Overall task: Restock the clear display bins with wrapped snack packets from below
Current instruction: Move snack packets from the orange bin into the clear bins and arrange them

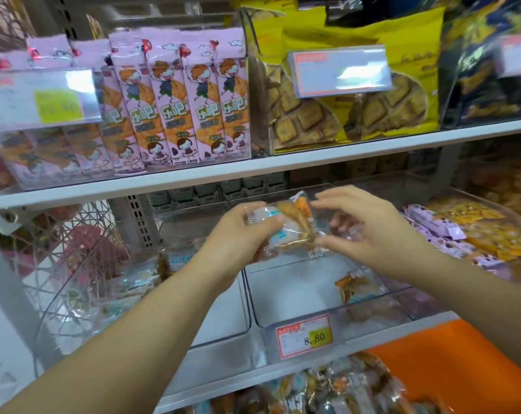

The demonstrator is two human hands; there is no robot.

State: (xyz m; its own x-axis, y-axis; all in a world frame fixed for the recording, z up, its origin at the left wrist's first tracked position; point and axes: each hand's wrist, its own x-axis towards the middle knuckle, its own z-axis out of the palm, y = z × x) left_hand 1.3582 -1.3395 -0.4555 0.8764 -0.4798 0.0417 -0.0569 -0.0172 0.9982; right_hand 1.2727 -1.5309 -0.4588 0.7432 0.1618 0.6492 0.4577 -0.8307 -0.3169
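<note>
My left hand (241,234) grips a clear wrapped snack packet (289,225) with brown and white contents, held above the middle clear bin (336,312). My right hand (369,228) is at the packet's right edge, fingers curved and spread, thumb touching the wrapper's lower corner. One similar packet (354,286) lies inside that bin at the right. More wrapped packets (327,389) are piled on the shelf below.
A left clear bin (151,294) holds a few packets. A price tag reading 8.80 (304,336) fronts the middle bin. Pink snack boxes (175,103) and yellow biscuit bags (351,85) fill the upper shelf. Purple and yellow packets (468,231) sit right. An orange surface (450,363) lies lower right.
</note>
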